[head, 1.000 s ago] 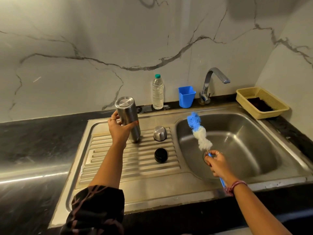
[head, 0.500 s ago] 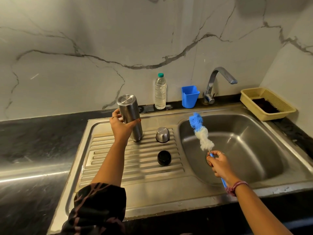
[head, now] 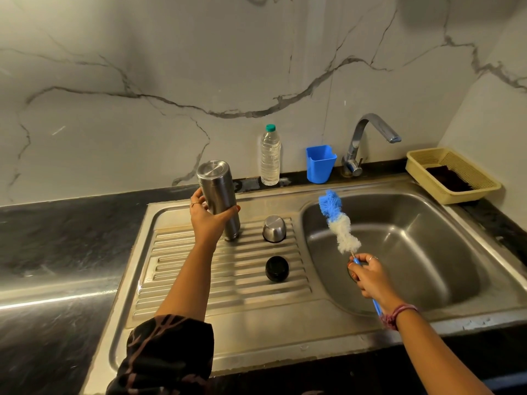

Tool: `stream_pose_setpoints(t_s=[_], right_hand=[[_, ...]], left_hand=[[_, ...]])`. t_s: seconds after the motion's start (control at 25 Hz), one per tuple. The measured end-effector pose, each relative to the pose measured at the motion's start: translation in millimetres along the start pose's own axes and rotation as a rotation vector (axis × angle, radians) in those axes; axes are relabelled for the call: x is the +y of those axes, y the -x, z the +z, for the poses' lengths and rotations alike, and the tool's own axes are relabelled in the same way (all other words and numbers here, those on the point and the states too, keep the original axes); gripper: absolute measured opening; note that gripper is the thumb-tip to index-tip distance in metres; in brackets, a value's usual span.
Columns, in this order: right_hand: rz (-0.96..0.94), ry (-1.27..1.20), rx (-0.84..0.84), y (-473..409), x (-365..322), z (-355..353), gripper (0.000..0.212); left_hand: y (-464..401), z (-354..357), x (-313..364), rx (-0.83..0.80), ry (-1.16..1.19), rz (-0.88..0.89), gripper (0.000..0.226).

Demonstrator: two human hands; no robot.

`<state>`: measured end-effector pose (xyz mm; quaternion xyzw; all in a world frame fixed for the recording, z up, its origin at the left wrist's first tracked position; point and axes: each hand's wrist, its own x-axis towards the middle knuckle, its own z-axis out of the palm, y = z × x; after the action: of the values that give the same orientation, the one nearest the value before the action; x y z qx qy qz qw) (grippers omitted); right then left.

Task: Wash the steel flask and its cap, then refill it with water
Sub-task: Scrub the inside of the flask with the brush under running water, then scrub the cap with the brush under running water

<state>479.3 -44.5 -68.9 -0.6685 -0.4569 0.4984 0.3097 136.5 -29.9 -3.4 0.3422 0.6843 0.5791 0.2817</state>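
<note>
The left hand (head: 209, 220) wraps around the steel flask (head: 219, 195), fingers and thumb curled on its lower body, and the flask stands mouth-down on the ribbed drainboard (head: 199, 275) with its flat base tipped a little toward the wall — likely set that way so leftover water runs out along the grooves. Just to its right sits the steel cap (head: 274, 228), also turned upside down, and nearer the front edge lies a black inner stopper (head: 277, 269); both are apart from the flask and from each other, within easy reach. The right hand (head: 368, 277) clenches the blue handle of a bottle brush (head: 338, 222), holding it over the sink basin (head: 427, 252) with the blue-and-white bristle head angled up and toward the drainboard — kept over the bowl, I'd guess, so drips fall there. The tap (head: 368, 138) is not running, and the basin looks dry. A plastic water bottle (head: 270, 155) and a blue cup (head: 320, 163) stand against the marble wall, a yellow basket (head: 453, 173) at the far right. To my eye the scrubbing is still ahead.
</note>
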Motion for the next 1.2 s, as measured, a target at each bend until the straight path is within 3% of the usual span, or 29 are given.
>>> stream_pose_setpoints(t_s=[0.4, 0.68, 0.96, 1.2], right_hand=[[0.007, -0.014, -0.005, 3.0, 7.6, -2.3, 0.003], [0.005, -0.009, 0.004, 13.0, 19.2, -12.5, 0.006], [-0.163, 0.150, 0.063, 28.3, 21.1, -42.0, 0.011], [-0.300, 0.324, 0.182, 36.6, 25.4, -78.4, 0.027]], left_hand=[[44.8, 8.5, -32.3, 0.122, -0.023, -0.037, 0.094], [102.2, 35.5, -59.5, -0.049, -0.026, -0.035, 0.070], [129.9, 54.4, -60.1, -0.370, -0.472, 0.084, 0.077], [134.8, 70.9, -54.6, -0.320, -0.554, 0.061, 0.062]])
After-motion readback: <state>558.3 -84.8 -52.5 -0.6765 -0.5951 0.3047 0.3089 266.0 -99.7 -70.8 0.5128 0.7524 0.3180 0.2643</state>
